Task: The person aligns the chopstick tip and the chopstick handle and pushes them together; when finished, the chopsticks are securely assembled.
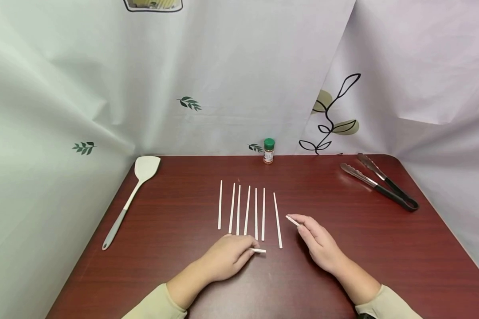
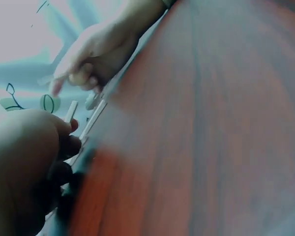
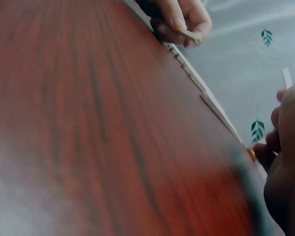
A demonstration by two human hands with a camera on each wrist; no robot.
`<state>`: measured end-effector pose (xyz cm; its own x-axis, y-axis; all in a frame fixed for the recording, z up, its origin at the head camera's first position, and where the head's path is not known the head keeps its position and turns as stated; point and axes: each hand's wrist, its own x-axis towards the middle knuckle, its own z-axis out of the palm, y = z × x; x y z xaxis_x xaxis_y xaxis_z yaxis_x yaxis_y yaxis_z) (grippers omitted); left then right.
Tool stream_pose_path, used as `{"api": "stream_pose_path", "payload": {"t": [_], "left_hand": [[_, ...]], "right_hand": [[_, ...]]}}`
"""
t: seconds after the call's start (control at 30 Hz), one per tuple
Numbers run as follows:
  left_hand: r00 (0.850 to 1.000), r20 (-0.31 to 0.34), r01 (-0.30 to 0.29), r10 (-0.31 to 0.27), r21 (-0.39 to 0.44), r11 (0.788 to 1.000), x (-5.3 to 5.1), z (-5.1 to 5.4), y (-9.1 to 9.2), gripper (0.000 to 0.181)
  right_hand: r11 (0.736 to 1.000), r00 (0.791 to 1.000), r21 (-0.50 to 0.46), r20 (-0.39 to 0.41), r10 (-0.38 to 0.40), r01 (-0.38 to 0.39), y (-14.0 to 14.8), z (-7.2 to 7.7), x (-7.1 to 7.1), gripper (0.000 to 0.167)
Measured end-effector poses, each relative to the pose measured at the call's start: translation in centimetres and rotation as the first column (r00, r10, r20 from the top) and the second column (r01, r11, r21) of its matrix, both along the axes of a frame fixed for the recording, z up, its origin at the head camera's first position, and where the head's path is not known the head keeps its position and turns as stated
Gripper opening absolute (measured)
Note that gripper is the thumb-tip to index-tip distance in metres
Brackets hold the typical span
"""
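Several thin white sticks (image 1: 247, 210) lie roughly side by side, pointing away from me, in the middle of the brown table (image 1: 175, 208). My left hand (image 1: 229, 257), just in front of their near ends, pinches another white stick (image 1: 258, 250); one end pokes out past the thumb, and fingers cover the rest. To the right of the row, my right hand (image 1: 321, 246) pinches a white stick (image 1: 292, 220) between thumb and fingers, its tip angled up and left. The right wrist view also shows the left hand's stick (image 3: 191, 36) sticking out from the fingertips.
A white spatula with a grey handle (image 1: 119, 223) lies at the left. Metal tongs with black handles (image 1: 395, 192) lie spread at the back right. A small green-capped spice jar (image 1: 268, 153) stands at the back edge, before a hanging white curtain (image 1: 231, 79).
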<state>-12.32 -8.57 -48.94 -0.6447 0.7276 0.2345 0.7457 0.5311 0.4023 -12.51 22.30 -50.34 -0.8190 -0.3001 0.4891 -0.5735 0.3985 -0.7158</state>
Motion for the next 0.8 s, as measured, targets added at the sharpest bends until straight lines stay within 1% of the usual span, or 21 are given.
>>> {"api": "stream_pose_path", "payload": {"t": [0.13, 0.2, 0.27, 0.47, 0.57, 0.63, 0.7, 0.8], "left_hand": [[1.000, -0.023, -0.001, 0.002, 0.052, 0.999, -0.05, -0.33, 0.24, 0.015], [1.000, -0.025, 0.001, 0.001, 0.080, 0.997, -0.13, -0.41, 0.22, 0.015], [1.000, -0.028, 0.001, 0.002, 0.097, 0.995, -0.19, -0.47, 0.19, 0.015], [0.999, -0.039, -0.014, 0.018, 0.108, 0.994, -0.22, -0.67, 0.25, 0.014], [0.998, -0.051, -0.022, 0.028, 0.110, 0.994, -0.19, -0.75, 0.30, 0.013], [0.998, -0.060, -0.023, 0.030, 0.113, 0.993, -0.19, -0.81, 0.31, 0.013], [0.997, -0.066, -0.024, 0.031, 0.115, 0.993, -0.19, -0.89, 0.31, 0.013], [0.997, -0.066, -0.027, 0.034, 0.108, 0.994, -0.20, -0.96, 0.31, 0.013]], "right_hand": [[0.999, 0.997, 0.006, -0.064, 0.049, -0.049, -0.15, 0.07, -0.02, 0.035], [0.996, 0.994, 0.029, -0.066, 0.082, -0.080, -0.16, 0.00, -0.05, 0.034], [0.992, 0.992, 0.073, -0.071, 0.108, -0.102, -0.15, -0.12, -0.10, 0.032], [0.976, 0.980, 0.170, -0.121, 0.159, -0.138, -0.27, -0.22, -0.21, 0.029], [0.964, 0.975, 0.197, -0.103, 0.199, -0.176, -0.41, -0.16, 0.17, 0.032], [0.960, 0.974, 0.206, -0.086, 0.211, -0.190, -0.48, -0.15, 0.47, 0.035], [0.961, 0.974, 0.201, -0.085, 0.209, -0.189, -0.56, -0.16, 0.66, 0.038], [0.969, 0.971, 0.173, -0.130, 0.200, -0.176, -0.67, -0.23, 0.66, 0.040]]}}
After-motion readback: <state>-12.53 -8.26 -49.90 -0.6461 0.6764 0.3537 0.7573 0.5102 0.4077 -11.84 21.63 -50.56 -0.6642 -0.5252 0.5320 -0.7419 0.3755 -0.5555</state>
